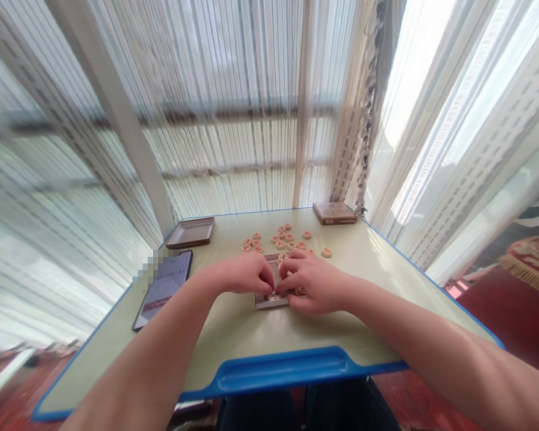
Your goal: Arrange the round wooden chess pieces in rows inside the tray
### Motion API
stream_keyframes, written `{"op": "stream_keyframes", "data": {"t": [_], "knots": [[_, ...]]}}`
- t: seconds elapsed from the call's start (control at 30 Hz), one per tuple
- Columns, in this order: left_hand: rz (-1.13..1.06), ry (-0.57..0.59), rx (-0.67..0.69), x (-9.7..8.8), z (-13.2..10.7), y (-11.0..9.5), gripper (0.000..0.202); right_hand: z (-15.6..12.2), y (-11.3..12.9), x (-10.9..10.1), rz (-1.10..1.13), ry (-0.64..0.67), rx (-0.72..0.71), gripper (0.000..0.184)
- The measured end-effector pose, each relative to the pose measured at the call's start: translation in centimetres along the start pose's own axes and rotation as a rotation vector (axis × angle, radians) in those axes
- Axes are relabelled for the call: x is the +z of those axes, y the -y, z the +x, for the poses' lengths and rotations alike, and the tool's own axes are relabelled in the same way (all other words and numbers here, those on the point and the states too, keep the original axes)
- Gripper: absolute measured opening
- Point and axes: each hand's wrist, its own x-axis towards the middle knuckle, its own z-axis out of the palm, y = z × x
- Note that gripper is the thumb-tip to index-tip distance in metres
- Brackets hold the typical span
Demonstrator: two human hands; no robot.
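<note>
A shallow open box tray (263,303) lies in front of me, with several round Chinese chess pieces in it. My left hand (247,274) reaches in from the left, thumb and fingers pinched at a chess piece (273,296) with a dark character near the tray's front edge. Over the tray's right side is my right hand (314,282), palm down with fingers apart, its fingertips resting among pieces it partly hides. Another dark-marked piece (282,257) shows at the tray's far end. Beyond the tray, red-marked chess pieces (279,245) lie scattered.
The pale table (233,335) has a blue rim with a front groove (282,370). An empty box lid (191,232) lies far left, a lit phone (166,290) at the left, and a closed brown box (335,213) at the far right corner. Sheer curtains (233,120) hang behind.
</note>
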Motion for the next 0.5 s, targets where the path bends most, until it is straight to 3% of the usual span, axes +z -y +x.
{"op": "stream_keyframes", "data": {"t": [0.13, 0.3, 0.5], "knots": [[-0.009, -0.02, 0.0, -0.12, -0.07, 0.44, 0.019, -0.13, 0.08, -0.15, -0.021, -0.023, -0.006, 0.027], [-0.014, 0.035, 0.027, -0.19, -0.03, 0.21, 0.022, -0.2, 0.18, -0.41, 0.049, 0.009, -0.078, 0.025], [0.015, 0.05, 0.003, -0.12, -0.03, -0.19, 0.017, -0.18, -0.21, -0.09, -0.007, 0.017, -0.03, 0.02]]}}
